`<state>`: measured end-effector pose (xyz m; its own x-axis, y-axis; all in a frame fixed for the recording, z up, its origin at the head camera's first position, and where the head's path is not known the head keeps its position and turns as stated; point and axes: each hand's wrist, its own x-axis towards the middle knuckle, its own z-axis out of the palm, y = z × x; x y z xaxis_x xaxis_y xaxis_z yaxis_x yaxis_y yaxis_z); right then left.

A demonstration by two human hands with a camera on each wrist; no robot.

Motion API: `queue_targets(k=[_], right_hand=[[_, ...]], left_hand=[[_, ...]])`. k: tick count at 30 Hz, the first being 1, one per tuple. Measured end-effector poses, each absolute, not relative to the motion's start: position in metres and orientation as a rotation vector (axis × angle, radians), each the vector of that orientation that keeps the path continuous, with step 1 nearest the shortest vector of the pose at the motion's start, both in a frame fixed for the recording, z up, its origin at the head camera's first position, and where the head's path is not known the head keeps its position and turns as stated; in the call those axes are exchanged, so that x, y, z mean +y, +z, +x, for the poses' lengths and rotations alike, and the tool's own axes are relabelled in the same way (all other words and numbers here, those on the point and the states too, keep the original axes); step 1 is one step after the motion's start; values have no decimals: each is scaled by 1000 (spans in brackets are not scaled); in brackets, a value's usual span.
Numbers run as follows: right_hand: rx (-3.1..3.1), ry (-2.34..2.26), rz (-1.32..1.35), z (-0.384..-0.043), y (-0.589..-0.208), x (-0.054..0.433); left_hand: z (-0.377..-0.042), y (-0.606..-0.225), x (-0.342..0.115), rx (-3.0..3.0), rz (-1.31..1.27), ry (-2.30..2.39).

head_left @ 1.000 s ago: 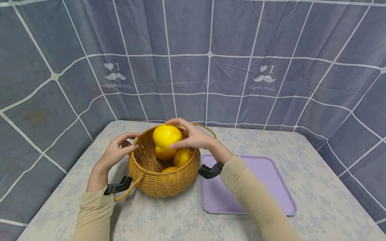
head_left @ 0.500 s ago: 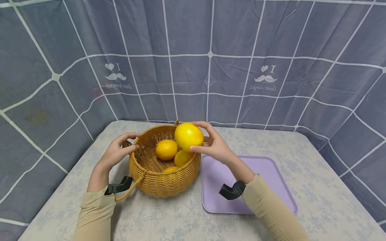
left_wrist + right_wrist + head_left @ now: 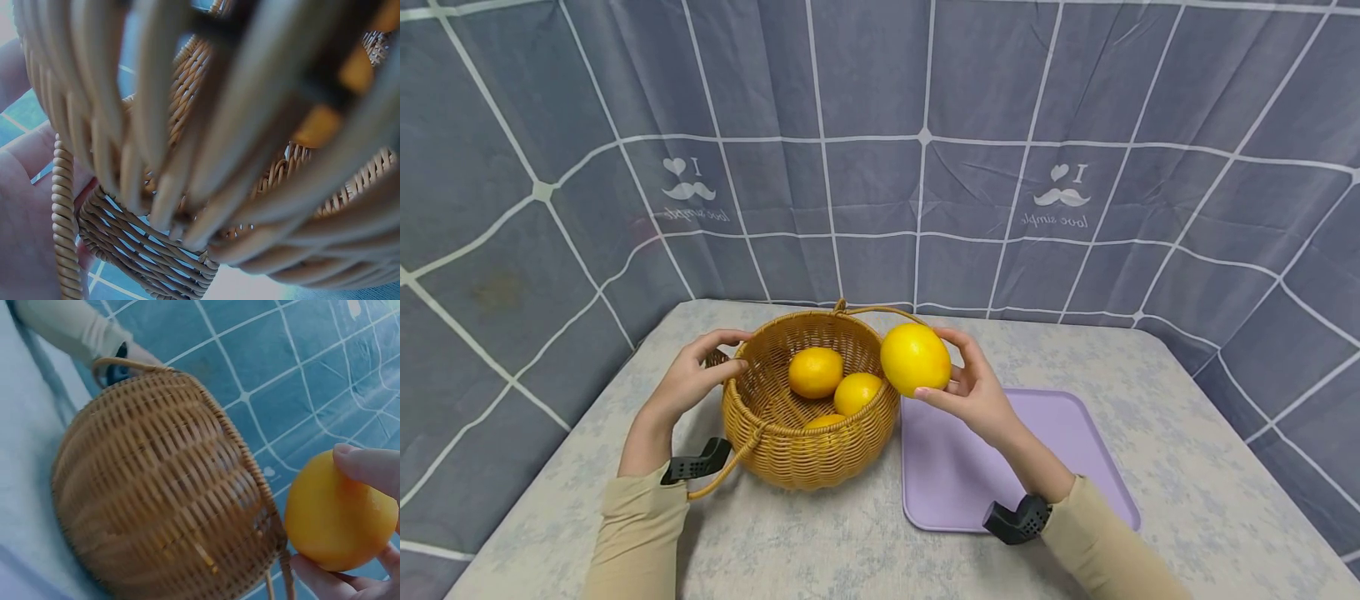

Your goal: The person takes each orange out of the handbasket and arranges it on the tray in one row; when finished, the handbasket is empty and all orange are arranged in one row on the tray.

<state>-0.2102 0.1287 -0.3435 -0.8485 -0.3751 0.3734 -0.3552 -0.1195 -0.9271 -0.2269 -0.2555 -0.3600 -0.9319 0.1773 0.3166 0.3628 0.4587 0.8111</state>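
My right hand (image 3: 976, 397) holds a large, smooth yellow fruit (image 3: 915, 360) between thumb and fingers, beside the right rim of a wicker basket (image 3: 808, 458) and near the tray's far left corner. The right wrist view shows the thumb on top of this fruit (image 3: 337, 515) and fingers beneath. At the basket's left rim, my left hand (image 3: 688, 379) grips the edge with its thumb over it. Inside the basket lie an orange-yellow fruit (image 3: 816, 372), another one (image 3: 856, 393), and a third (image 3: 825, 422) partly hidden by the front rim. Wickerwork (image 3: 150, 244) fills most of the left wrist view.
A shallow lilac tray (image 3: 951, 492) lies on the table right of the basket, below my right forearm. The pale patterned tabletop (image 3: 790, 550) meets a blue-grey checked curtain (image 3: 872, 192) at the back and sides. A thin basket handle (image 3: 887, 311) droops behind the rim.
My right hand has carried the large yellow fruit rightward from above the basket to just outside its right rim. The fruits beneath are now exposed. My left hand has stayed on the rim.
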Motion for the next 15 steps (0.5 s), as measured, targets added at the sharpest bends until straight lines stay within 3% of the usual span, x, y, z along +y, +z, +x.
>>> queue_targets(k=[15], right_hand=[[2129,-2226,-677,-192,-381,151]], left_hand=[[-225,-358,-254,-2514,-483,-1476]])
